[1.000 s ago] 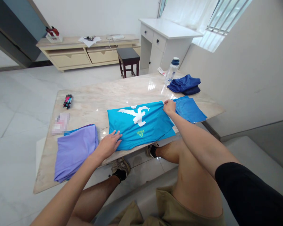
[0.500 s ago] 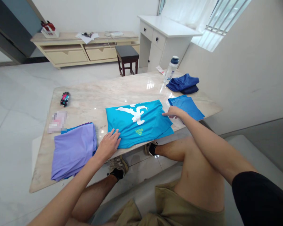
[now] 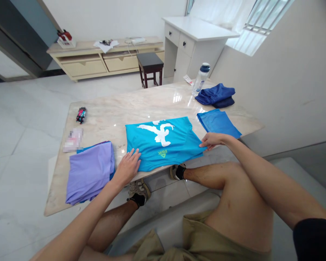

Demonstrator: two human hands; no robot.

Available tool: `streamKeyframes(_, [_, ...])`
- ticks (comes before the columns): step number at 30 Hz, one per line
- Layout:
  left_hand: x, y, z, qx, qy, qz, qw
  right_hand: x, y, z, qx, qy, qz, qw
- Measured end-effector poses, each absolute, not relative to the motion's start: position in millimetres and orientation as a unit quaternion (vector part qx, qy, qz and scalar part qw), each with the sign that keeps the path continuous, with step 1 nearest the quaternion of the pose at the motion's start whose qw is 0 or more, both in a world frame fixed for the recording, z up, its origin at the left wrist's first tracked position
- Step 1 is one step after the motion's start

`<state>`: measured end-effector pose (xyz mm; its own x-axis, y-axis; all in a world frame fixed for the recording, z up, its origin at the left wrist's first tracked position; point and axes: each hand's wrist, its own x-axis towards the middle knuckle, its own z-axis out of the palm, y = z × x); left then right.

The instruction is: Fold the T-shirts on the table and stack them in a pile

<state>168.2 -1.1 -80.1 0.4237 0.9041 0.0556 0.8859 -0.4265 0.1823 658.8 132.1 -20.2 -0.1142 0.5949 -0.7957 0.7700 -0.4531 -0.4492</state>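
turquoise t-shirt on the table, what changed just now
The right hand moved off the far corner of the turquoise T-shirt toward the person, to its near right edge; no clear grip shows. The left hand stayed on the shirt's near edge; the lavender stack and blue cloth lie as before.

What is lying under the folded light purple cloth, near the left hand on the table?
Under the folded lilac garment, edges of a blue fabric show along its far and right sides, on the marble table. The rest is covered, so its shape and layers cannot be seen.

The pale item [image 3: 73,140] on the table [image 3: 105,108] is blurred.
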Motion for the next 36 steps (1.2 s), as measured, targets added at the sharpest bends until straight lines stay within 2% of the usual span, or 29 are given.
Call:
streamKeyframes(2, [167, -1, -79, 0.842, 0.53, 0.079, 0.058, 661, 133, -21, 0.672, 0.514, -0.519, 0.117])
streamKeyframes(4, [167, 1, -76, 0.843, 0.529, 0.086, 0.05, 658, 137, -21, 0.687, 0.562, -0.447, 0.109])
streamKeyframes(9, [178, 20, -53, 0.826, 0.555, 0.096, 0.027, 620, 144, -31, 0.637, 0.752, -0.167, -0.032])
streamKeyframes(13, [216, 47, -46, 0.831, 0.545, 0.107, 0.025, 557, 125, -58, 0.502, 0.858, -0.075, -0.082])
streamKeyframes(17, [246, 67, -66, 0.848, 0.519, 0.084, 0.067, 513, 106, -89, 0.392, 0.913, -0.081, -0.075])
streamKeyframes(19, [242, 75, -79, 0.838, 0.534, 0.073, 0.079, 512, 108, -100, 0.398, 0.91, -0.087, -0.077])
streamKeyframes(23, [208, 93, -93, 0.747, 0.655, 0.085, 0.072, 541, 136, -109, 0.555, 0.823, -0.08, -0.084])
streamKeyframes(26, [194, 95, -89, 0.719, 0.685, 0.09, 0.075, 563, 155, -106, 0.644, 0.757, -0.092, -0.063])
streamKeyframes(32, [197, 30, -72, 0.842, 0.531, 0.03, 0.09, 579, 165, -82, 0.653, 0.742, -0.147, 0.015])
streamKeyframes(36, [182, -13, -50, 0.848, 0.516, -0.013, 0.119, 589, 166, -58, 0.675, 0.719, -0.16, 0.04])
